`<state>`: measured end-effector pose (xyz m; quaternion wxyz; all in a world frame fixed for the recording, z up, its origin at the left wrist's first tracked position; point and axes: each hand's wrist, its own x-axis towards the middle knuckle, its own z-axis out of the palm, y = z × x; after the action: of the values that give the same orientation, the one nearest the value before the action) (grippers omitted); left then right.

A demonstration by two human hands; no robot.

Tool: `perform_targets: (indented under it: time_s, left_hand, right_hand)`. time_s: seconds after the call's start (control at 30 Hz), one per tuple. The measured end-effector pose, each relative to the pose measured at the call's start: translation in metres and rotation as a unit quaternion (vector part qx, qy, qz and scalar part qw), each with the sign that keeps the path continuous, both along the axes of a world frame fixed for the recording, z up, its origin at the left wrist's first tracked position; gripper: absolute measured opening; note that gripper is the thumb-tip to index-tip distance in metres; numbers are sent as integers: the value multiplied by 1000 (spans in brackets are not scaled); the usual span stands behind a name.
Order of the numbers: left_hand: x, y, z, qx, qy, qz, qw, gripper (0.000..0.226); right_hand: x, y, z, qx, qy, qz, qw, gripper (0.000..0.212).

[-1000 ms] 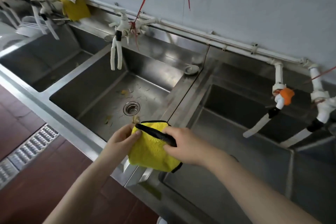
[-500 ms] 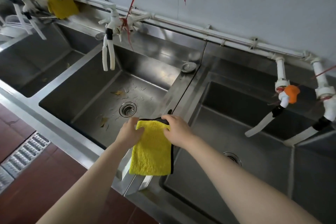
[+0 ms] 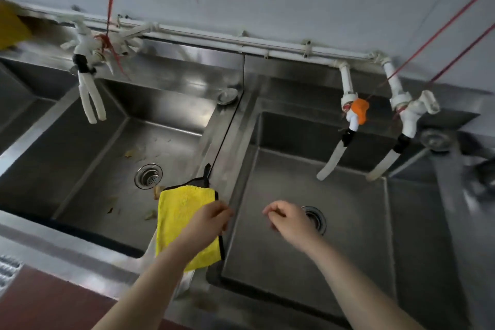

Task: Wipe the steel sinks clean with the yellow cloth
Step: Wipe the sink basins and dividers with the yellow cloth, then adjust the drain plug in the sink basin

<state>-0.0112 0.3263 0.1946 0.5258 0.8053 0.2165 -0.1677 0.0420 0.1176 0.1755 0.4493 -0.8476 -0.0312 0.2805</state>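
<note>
The yellow cloth point(image 3: 178, 214), edged in black with a black loop, hangs over the steel divider point(image 3: 227, 142) between two sinks. My left hand point(image 3: 209, 220) grips its right edge. My right hand point(image 3: 288, 218) hovers over the right sink point(image 3: 356, 244) with fingers loosely curled, holding nothing, just left of that sink's drain point(image 3: 314, 218). The left sink point(image 3: 88, 169) has a round drain strainer point(image 3: 148, 176) and bits of leaf debris on its floor.
White taps point(image 3: 89, 94) hang over the left sink; two more, one with an orange handle point(image 3: 359, 110), hang over the right sink. A white pipe point(image 3: 241, 41) runs along the wall. Red strings dangle. A sink plug point(image 3: 227, 95) rests on the back ledge.
My right hand let go of the cloth and moved right over the right sink. My left hand shifted to the cloth's right edge. The view swung right.
</note>
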Motion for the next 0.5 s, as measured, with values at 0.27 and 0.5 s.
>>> perform_targets:
  time_s: [0.27, 0.5]
  left_hand:
    - [29, -80, -18, -8, 22, -106, 994, 31]
    - [71, -170, -19, 2, 13, -132, 991, 31]
  right_hand:
    - [5, -104, -6, 4, 7, -143, 990, 30]
    - [45, -218, -6, -20, 6, -193, 981, 26]
